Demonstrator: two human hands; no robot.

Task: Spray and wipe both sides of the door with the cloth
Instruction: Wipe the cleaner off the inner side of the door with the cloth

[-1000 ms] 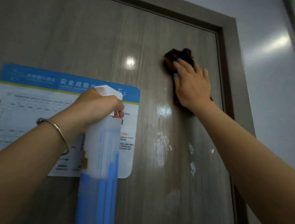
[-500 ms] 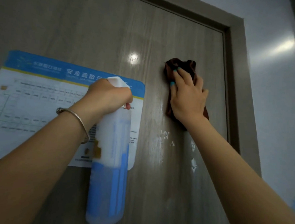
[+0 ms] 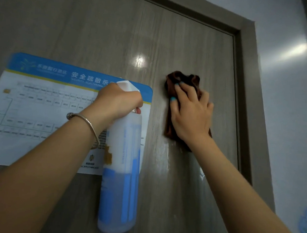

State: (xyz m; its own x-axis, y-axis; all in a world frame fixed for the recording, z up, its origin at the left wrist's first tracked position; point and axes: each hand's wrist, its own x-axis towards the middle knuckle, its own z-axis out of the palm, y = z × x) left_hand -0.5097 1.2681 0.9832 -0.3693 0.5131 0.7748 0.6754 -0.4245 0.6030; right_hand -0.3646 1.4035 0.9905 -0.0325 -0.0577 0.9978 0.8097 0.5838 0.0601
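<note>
Right hand (image 3: 191, 114) flat on crumpled brown cloth (image 3: 182, 78), pressed against glossy wood-grain door (image 3: 110, 30), centre right. Left hand (image 3: 117, 102) gripping translucent spray bottle (image 3: 120, 179), lower centre.

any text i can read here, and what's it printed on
"安全疏散示": white heading on the blue band of the evacuation notice stuck to the door; the spray bottle hides the rest.
Notice logo line, floor-plan room numbers and lower small print: too blurred to read.
Spray bottle label: no legible words.

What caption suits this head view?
Right hand presses brown cloth on door; left hand holds spray bottle.
</note>
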